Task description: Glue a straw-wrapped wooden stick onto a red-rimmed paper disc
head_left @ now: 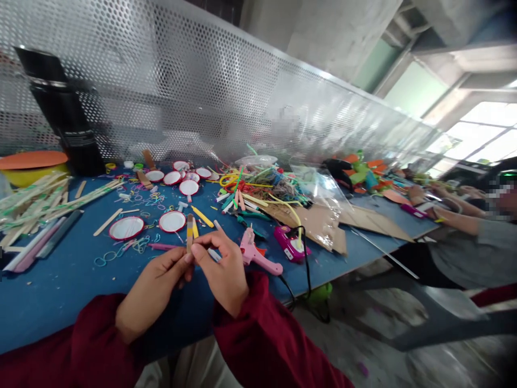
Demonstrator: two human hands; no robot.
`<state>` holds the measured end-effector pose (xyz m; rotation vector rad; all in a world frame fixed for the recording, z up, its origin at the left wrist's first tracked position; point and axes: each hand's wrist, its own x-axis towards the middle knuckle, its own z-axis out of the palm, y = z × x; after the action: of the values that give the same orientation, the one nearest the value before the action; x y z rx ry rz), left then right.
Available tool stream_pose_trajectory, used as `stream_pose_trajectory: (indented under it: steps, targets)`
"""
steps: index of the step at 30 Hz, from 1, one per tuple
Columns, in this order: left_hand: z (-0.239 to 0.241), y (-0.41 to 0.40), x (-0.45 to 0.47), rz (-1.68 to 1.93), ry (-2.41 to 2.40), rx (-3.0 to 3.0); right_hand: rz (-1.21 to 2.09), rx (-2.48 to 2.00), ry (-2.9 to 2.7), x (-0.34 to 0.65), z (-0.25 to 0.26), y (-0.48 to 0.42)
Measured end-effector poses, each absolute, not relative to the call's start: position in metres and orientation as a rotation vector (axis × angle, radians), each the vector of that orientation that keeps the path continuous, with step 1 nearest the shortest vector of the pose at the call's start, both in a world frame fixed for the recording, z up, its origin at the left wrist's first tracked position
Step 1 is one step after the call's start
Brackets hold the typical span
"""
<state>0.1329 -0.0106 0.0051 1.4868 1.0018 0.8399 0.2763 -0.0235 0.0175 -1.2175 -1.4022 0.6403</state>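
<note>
Mid-assembly, by the look of it: left hand (151, 288) pinching a wooden stick (189, 233) upright above the blue table (60, 280), right hand (224, 269) fingering its lower end and gripping a white straw (213, 254). Next move probably needs steady alignment; pink glue gun (258, 257) lying just beside.

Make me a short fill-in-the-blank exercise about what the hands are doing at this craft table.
1. Both hands, the left hand and right hand, hold a wooden ____ upright between them.
2. The glue gun lying just right of the hands is ____ in colour.
3. The table has a ____ top.
4. The small round discs are white with ____ rims.

Missing words: craft stick; pink; blue; red
</note>
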Motion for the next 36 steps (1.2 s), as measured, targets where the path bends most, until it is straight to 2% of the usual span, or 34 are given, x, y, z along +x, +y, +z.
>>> stream_pose_trajectory:
  steps: [7,15,18,23,31,36]
  targets:
    - [0.014,-0.014,0.132,0.884,0.994,1.469,0.654,-1.168,-1.265,0.275,0.01,-0.033]
    - [0.007,-0.01,0.134,0.785,0.863,1.2,1.273,-0.873,-1.0,0.282,0.008,-0.031]
    - [0.007,-0.008,0.135,0.847,0.85,1.141,1.297,-0.858,-1.004,0.283,0.01,-0.032]
    - [0.012,-0.004,0.134,1.015,0.822,1.082,1.131,-0.975,-1.08,0.283,0.008,-0.034]
    - [0.007,0.0,0.132,0.908,0.626,1.119,1.511,-0.867,-0.889,0.272,-0.003,-0.038]
    - [0.006,0.002,0.129,0.871,0.646,1.016,1.577,-0.816,-0.796,0.274,0.0,-0.042]
